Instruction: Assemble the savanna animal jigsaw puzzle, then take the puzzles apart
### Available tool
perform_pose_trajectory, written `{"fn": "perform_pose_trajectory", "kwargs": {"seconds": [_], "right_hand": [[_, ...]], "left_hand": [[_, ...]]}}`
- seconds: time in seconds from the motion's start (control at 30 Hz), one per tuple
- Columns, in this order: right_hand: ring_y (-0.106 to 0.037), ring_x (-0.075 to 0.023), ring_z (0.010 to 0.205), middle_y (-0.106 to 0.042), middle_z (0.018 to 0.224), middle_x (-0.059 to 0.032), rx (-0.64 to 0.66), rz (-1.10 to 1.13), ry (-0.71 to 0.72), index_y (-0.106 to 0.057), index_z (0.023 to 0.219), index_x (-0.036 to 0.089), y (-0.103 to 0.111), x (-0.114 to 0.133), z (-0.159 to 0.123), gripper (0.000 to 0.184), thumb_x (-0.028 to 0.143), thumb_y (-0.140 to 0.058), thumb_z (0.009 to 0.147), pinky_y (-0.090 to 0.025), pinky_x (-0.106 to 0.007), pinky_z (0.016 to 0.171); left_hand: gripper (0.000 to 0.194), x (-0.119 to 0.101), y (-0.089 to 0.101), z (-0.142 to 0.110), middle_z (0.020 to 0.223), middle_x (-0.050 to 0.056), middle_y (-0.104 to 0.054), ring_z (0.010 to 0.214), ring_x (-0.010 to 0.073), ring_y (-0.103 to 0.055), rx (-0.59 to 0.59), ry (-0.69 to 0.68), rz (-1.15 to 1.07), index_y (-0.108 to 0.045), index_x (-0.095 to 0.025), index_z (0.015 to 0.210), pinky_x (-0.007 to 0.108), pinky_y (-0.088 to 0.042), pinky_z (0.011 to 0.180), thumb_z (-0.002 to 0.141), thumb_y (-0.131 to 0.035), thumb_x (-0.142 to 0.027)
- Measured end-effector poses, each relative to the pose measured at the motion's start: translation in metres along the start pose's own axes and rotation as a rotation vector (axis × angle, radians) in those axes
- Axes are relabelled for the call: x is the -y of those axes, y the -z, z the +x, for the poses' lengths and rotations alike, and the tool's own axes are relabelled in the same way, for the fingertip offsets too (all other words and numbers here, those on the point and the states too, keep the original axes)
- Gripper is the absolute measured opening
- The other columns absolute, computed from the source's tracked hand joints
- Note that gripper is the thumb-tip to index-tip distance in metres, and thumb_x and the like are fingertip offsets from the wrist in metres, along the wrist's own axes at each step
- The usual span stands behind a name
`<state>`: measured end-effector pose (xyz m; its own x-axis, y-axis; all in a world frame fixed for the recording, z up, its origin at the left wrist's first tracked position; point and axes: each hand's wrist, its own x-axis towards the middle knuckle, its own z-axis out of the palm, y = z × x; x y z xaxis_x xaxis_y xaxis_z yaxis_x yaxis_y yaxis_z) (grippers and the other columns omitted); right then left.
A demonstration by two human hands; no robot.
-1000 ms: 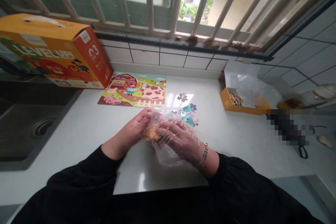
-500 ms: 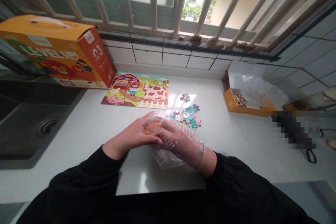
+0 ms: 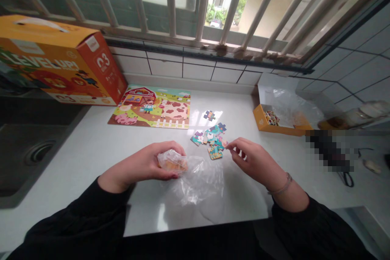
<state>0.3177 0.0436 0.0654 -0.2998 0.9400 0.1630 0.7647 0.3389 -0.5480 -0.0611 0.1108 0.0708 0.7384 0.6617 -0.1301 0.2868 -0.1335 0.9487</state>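
In my left hand is a crumpled clear plastic bag, gripped around the orange-brown pieces bunched inside it. The loose part of the bag spreads to the right over the counter. My right hand, with a chain bracelet at the wrist, has its fingers bent together, tips at the right edge of a small pile of colourful jigsaw pieces. They pinch at a pinkish puzzle piece there. One yellow-and-teal piece lies at the near side of the pile, and another small piece lies apart behind it.
A farm picture board lies behind my left hand. A large orange box stands at the back left beside the sink. At the back right sits an open yellow box with small pieces and plastic inside. Window bars rise behind the counter.
My right hand has come out of the plastic bag and moved right to the jigsaw pieces. My left hand still holds the bag, which now hangs slack. The view has shifted slightly right.
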Motion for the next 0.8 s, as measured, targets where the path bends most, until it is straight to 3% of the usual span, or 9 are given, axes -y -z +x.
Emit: {"fn": "perform_pose_trajectory", "kwargs": {"seconds": [0.1,0.17,0.27,0.4,0.47,0.6,0.8], "right_hand": [[-0.077,-0.0297,0.114,-0.078,0.129,-0.0134,0.04,-0.138,0.077,-0.073,0.13,0.022,-0.015,0.002,0.021,0.03,0.022,-0.077,0.101,-0.064,-0.047,0.098],[-0.075,-0.0327,0.115,-0.079,0.127,-0.0149,0.117,-0.214,0.111,-0.073,0.132,0.021,-0.026,0.004,0.031,0.036,0.024,-0.084,0.097,-0.063,-0.052,0.101],[-0.073,-0.033,0.114,-0.08,0.121,-0.0136,0.18,-0.246,0.091,-0.074,0.128,0.02,-0.032,0.002,0.034,0.041,0.023,-0.091,0.091,-0.061,-0.051,0.1],[-0.073,-0.0318,0.114,-0.08,0.119,-0.0117,0.217,-0.181,0.001,-0.076,0.126,0.021,-0.025,-0.003,0.034,0.051,0.024,-0.101,0.081,-0.06,-0.045,0.099],[-0.074,-0.028,0.106,-0.08,0.112,-0.0085,0.25,-0.132,-0.038,-0.078,0.121,0.021,-0.02,-0.003,0.039,0.047,0.024,-0.101,0.081,-0.059,-0.04,0.093],[-0.069,-0.0193,0.086,-0.076,0.092,-0.002,0.32,-0.051,-0.009,-0.081,0.101,0.021,-0.015,0.001,0.061,0.019,0.023,-0.095,0.088,-0.052,-0.032,0.081],[-0.07,-0.0233,0.107,-0.074,0.118,-0.0101,0.203,-0.059,0.058,-0.078,0.094,0.019,-0.025,0.001,0.093,0.015,0.022,-0.093,0.091,-0.054,-0.037,0.097]], "left_hand": [[0.041,-0.003,0.002,0.001,0.126,0.006,-0.077,0.121,0.0292,-0.073,0.05,-0.063,0.032,-0.076,-0.025,0.114,0.039,-0.053,0.11,0.086,-0.096,-0.047],[0.041,-0.004,0.003,0.001,0.126,0.006,-0.078,0.122,0.0293,-0.073,0.06,-0.07,0.029,-0.076,-0.025,0.113,0.039,-0.053,0.111,0.085,-0.097,-0.047],[0.044,-0.004,0.003,0.0,0.126,0.006,-0.078,0.121,0.03,-0.073,0.053,-0.06,0.018,-0.077,-0.025,0.114,0.04,-0.054,0.11,0.083,-0.098,-0.048],[0.046,-0.004,0.002,0.0,0.126,0.006,-0.077,0.12,0.0293,-0.072,0.057,-0.032,-0.003,-0.076,-0.025,0.117,0.038,-0.055,0.107,0.084,-0.097,-0.048],[0.045,-0.004,0.001,0.001,0.126,0.006,-0.076,0.12,0.0293,-0.072,0.063,-0.026,-0.002,-0.076,-0.025,0.117,0.039,-0.055,0.108,0.085,-0.097,-0.048],[0.046,-0.004,0.002,0.002,0.126,0.006,-0.076,0.12,0.0295,-0.071,0.068,-0.023,0.004,-0.075,-0.024,0.117,0.041,-0.054,0.11,0.085,-0.097,-0.049],[0.051,-0.003,0.001,0.001,0.125,0.007,-0.076,0.118,0.0305,-0.071,0.058,-0.003,-0.025,-0.075,-0.024,0.121,0.042,-0.056,0.108,0.083,-0.098,-0.051]]}}
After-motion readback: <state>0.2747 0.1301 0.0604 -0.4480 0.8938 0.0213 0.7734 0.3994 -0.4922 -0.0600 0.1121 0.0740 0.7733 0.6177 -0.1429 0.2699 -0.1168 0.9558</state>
